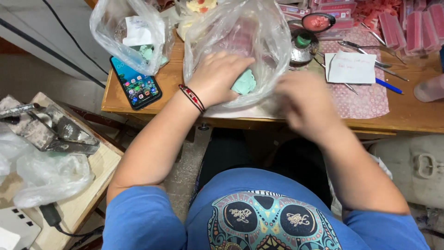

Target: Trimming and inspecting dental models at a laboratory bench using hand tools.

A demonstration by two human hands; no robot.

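Gripping the green lump inside the clear bag, your left hand is closed on it, fingers curled over its near side. Your right hand is motion-blurred at the bag's near rim; it seems to pinch the plastic, though I cannot tell. The thin film could tear or slip off your wrist if you pull hard. Just past your right hand stands a small jar with metal tools; a quick swing could knock them. The phone lies left of your left hand, near the table edge.

2 hands | 2 plastic bags | 1 phone | 1 pen
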